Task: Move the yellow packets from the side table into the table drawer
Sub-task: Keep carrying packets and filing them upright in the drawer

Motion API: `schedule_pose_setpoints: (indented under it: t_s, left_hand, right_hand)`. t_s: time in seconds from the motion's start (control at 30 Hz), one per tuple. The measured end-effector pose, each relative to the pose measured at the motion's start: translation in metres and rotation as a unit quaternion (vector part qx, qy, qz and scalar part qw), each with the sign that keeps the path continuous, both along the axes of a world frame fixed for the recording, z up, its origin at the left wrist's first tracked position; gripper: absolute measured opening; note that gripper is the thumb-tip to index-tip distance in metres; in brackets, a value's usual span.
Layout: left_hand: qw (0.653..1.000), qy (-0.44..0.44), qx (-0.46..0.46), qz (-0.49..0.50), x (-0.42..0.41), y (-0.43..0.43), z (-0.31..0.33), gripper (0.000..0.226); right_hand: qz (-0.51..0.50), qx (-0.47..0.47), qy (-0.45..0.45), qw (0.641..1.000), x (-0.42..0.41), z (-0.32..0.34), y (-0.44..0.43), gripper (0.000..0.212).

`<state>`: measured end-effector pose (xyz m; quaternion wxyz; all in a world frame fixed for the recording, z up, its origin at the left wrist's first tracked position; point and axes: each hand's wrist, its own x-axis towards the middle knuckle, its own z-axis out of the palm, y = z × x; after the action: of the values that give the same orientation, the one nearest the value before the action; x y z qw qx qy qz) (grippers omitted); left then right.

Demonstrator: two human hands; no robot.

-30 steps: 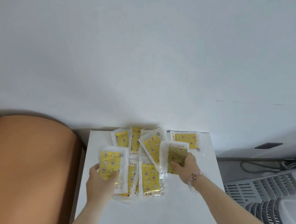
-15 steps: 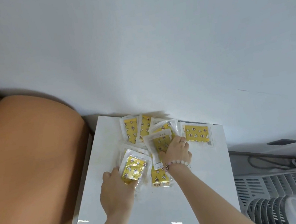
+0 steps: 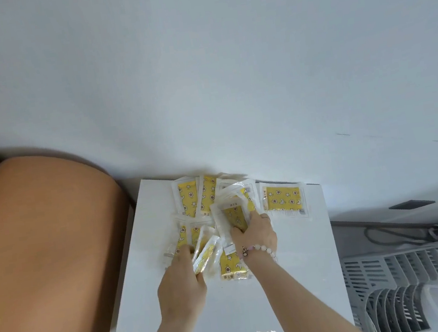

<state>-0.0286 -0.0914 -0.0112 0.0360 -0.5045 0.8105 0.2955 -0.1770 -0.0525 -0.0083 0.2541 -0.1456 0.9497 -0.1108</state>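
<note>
Now, nearest us at the lower middle of the frame, our left hand (image 3: 182, 290) is curled shut on a yellow packet (image 3: 205, 254) turned on edge, where half a second ago it held that packet flat with the face up. Our right hand (image 3: 254, 235), a bead bracelet (image 3: 256, 250) at its wrist, has slid down and left, its fingers closed on a second packet (image 3: 232, 215) that it is drawing over the heap. We judge both hands are raking the spread into one bundle, so nothing has left the white side table (image 3: 297, 281) yet; the drawer is not in view. Further up, two packets (image 3: 189, 200) lie flat by the wall, and one lone packet (image 3: 283, 199) sits apart at the right. Their yellow faces carry stars and moons; the small print and barcodes are too fine to read.
</note>
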Motion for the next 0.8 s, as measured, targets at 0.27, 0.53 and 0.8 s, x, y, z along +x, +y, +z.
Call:
schedule_pose_setpoints:
  t_s: [0.27, 0.53, 0.8]
  left_hand:
    - [0.999, -0.01, 0.025, 0.035, -0.023, -0.026, 0.077, 0.022]
    - [0.982, 0.144, 0.109, 0.05, -0.083, -0.029, 0.206, 0.034]
    - [0.946, 0.232, 0.222, -0.052, -0.113, -0.036, 0.3, 0.018]
  right_hand:
    - [-0.176, -0.183, -0.161, 0.954, -0.027, 0.069, 0.015, 0.022]
    - [-0.305, -0.307, -0.198, 0.879, -0.047, 0.202, 0.053, 0.026]
    - [-0.371, -0.388, -0.154, 0.829, -0.055, 0.293, 0.117, 0.019]
